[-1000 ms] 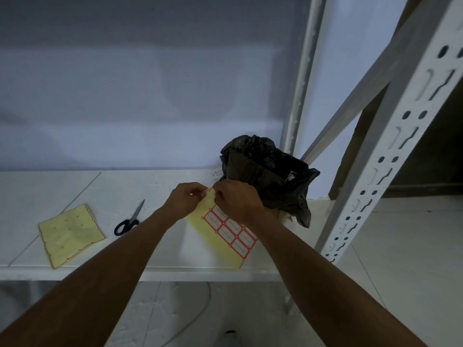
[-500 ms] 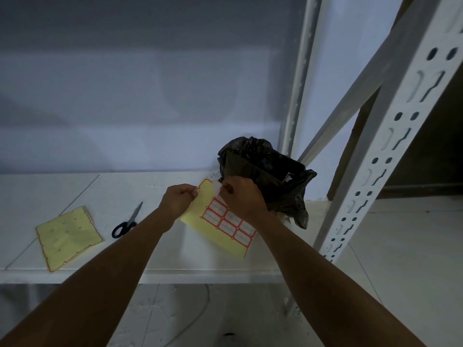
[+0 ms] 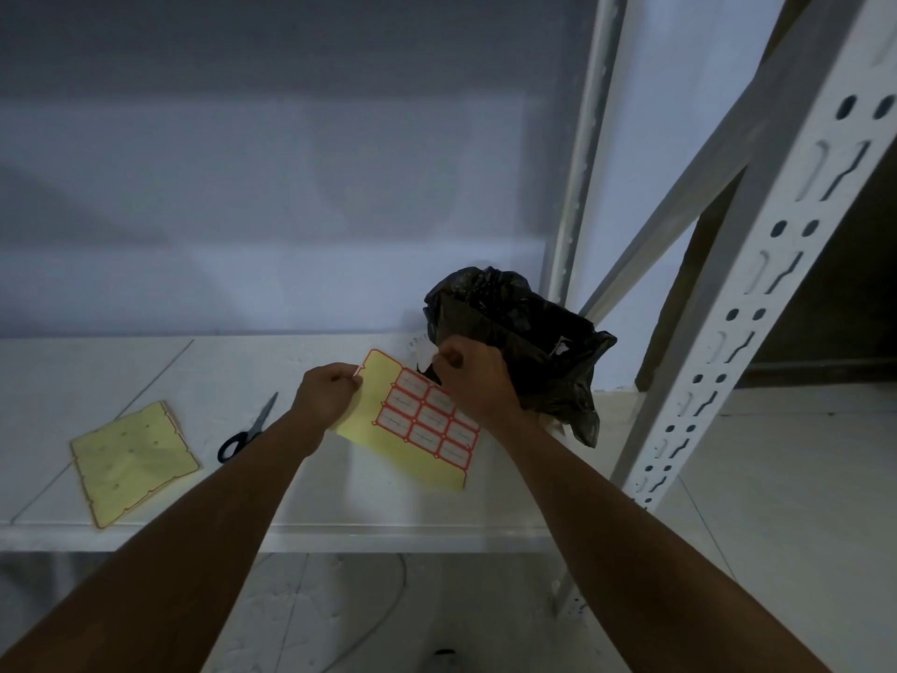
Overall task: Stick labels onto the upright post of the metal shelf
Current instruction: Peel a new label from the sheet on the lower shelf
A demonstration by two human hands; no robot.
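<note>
A: What lies on the white shelf board (image 3: pixel 97 376)?
B: Black-handled scissors (image 3: pixel 248 427), near a stack of yellow backing sheets (image 3: pixel 133 462) at the left.
A: And at the right?
B: A crumpled black plastic bag (image 3: pixel 524 342), standing open.

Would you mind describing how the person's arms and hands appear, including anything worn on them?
Both forearms are bare from the bottom edge of the picture up to the wrists, with no sleeves in view. The left hand and the right hand wear no gloves. No watch, bracelet or ring shows, though the dim light hides fine detail.
</note>
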